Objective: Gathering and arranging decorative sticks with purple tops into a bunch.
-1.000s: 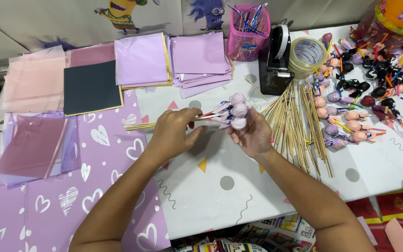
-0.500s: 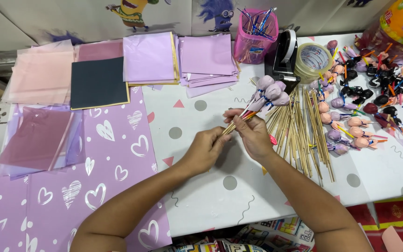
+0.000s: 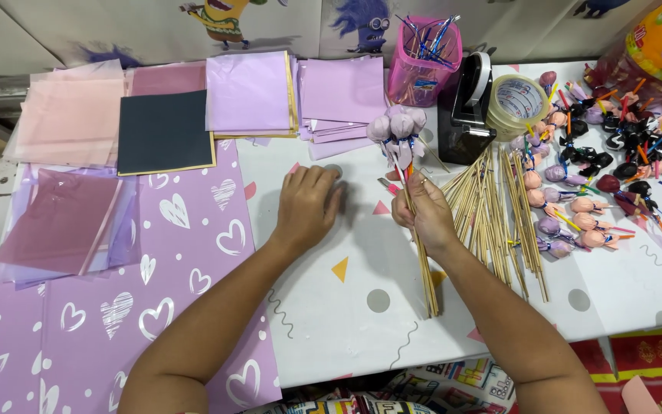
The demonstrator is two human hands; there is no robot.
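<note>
A small bunch of wrapped lollipops [image 3: 397, 126], each fixed to a thin wooden skewer, stands nearly upright in the right hand [image 3: 421, 211]. Its heads are wrapped in pale pink and lilac paper and cluster together at the 12 o'clock end, just beside the stacked lilac sheets. Blue and red sticks show under the heads. The skewers [image 3: 425, 280] run down toward 6 o'clock, their free ends reaching over the white patterned table [image 3: 362, 307].
</note>
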